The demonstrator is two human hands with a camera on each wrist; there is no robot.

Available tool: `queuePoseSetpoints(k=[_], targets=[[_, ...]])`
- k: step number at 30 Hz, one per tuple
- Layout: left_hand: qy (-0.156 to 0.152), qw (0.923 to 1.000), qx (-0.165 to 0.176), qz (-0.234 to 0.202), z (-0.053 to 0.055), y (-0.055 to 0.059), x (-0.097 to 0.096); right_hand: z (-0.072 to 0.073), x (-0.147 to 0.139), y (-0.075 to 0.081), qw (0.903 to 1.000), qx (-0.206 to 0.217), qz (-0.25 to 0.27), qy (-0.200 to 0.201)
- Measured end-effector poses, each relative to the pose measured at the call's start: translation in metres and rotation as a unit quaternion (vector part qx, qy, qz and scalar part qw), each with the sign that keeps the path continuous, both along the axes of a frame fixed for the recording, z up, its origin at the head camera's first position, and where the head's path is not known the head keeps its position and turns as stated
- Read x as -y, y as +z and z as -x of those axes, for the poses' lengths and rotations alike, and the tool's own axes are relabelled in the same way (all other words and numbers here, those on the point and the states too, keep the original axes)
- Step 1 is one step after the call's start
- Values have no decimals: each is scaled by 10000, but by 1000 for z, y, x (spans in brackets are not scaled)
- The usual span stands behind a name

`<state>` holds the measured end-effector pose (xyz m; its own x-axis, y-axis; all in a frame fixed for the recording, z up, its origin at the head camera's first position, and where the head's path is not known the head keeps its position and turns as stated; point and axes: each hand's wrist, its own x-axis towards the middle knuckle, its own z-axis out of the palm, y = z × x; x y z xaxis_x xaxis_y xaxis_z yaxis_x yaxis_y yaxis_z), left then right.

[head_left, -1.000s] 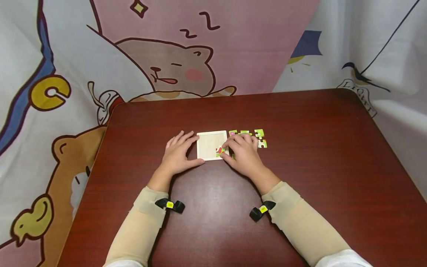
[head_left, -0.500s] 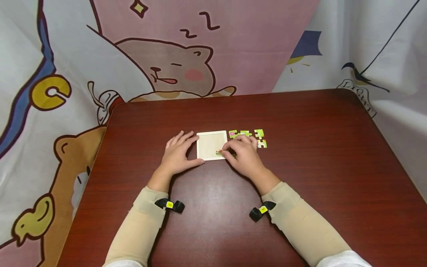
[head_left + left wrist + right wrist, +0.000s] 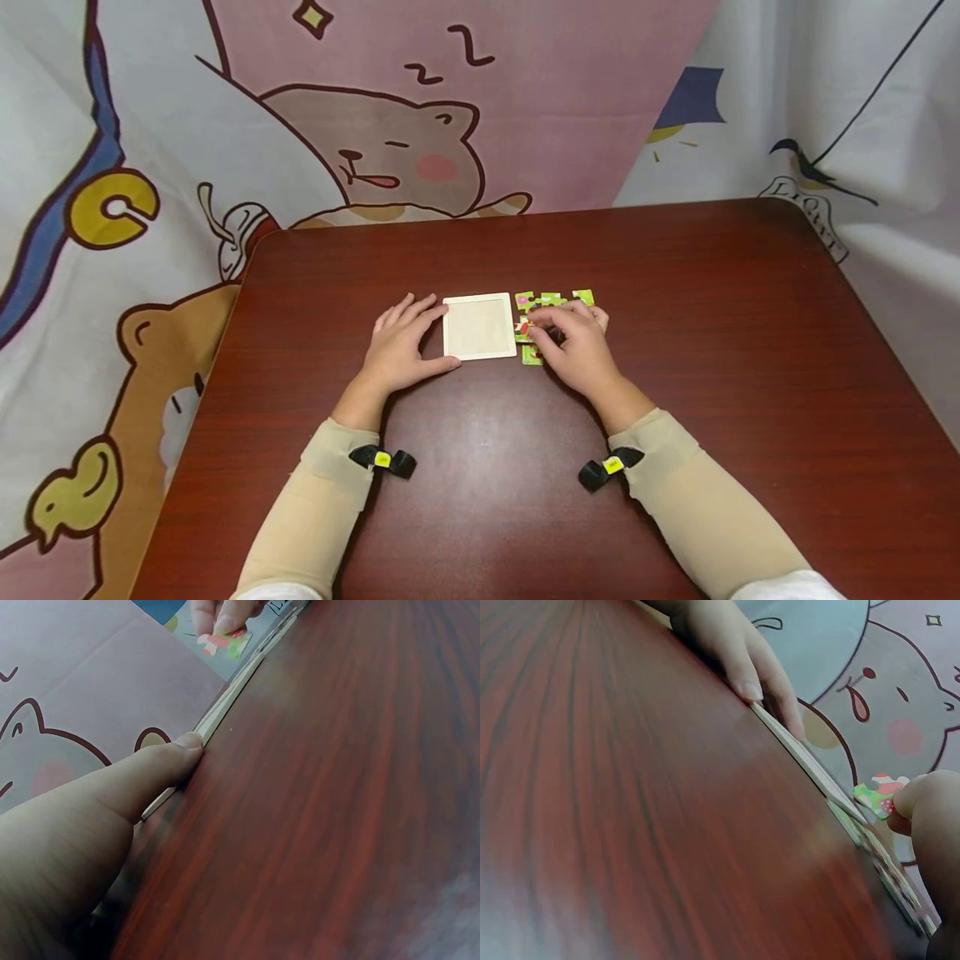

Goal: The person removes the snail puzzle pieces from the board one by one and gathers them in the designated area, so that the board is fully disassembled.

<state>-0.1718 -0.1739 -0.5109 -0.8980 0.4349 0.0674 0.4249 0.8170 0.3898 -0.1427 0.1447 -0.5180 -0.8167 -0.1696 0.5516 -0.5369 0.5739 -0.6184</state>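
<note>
My left hand (image 3: 401,346) rests at the left side of a square, pale wooden puzzle tray (image 3: 478,327). Its thumb touches the near left corner, and the index fingertip touches the left rim higher up. The bare wooden base shows inside the tray. Just right of the tray, my right hand (image 3: 576,348) pinches a red, white and green jigsaw piece (image 3: 877,796) between thumb and fingers. In the right wrist view this piece is raised above the loose pieces. Under and around the right hand lie several green jigsaw pieces (image 3: 532,356), partly covered by it.
The brown wooden table (image 3: 480,467) extends all round the tray. Behind it hangs a cartoon-printed curtain (image 3: 570,100). Another green jigsaw piece (image 3: 583,297) shows beyond the right hand's fingers.
My right hand has lifted the jigsaw piece out of the tray's near right corner and moved right with it, over the loose pieces. The left hand and the tray stay almost in place.
</note>
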Motion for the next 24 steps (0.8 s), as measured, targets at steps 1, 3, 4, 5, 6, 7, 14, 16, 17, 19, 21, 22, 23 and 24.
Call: queuePoseSetpoints(k=[1,3,4,5,6,7,14,16,17,19,21,22,23,24], targets=[[3,10000,5,-2,0,0,0,0,-5,0,10000,-1,22,-12],[10,10000,4,-6,0,0,0,-2,-16,-2,10000,18,38,-43],[19,10000,16,-4,0,0,0,-2,-23,-3,10000,27,40,-59],[24,10000,20,-7,0,0,1,-3,-30,-4,10000,36,48,-68],[29,10000,23,-6,0,1,1,-5,-37,-4,9999,54,48,-81],[33,10000,29,-2,0,1,1,-6,-44,-5,9999,58,47,-95],[43,10000,33,31,0,2,3,-14,-84,-6,9998,83,-36,-197],[45,10000,33,25,0,2,4,-16,-89,-6,9997,126,-62,-186],[47,10000,35,22,0,1,4,-17,-90,-6,9997,149,-81,-181],[45,10000,39,8,-1,1,4,-17,-92,-6,9996,190,-100,-161],[40,10000,30,-3,0,0,4,-17,-93,-6,9996,208,-109,-138],[36,10000,23,-4,0,0,4,-16,-93,-7,9996,199,-129,-151],[32,10000,21,-7,-1,-1,4,-16,-93,-7,9996,192,-160,-160],[30,10000,13,-7,-1,-1,4,-16,-94,-7,9995,184,-212,-176]])
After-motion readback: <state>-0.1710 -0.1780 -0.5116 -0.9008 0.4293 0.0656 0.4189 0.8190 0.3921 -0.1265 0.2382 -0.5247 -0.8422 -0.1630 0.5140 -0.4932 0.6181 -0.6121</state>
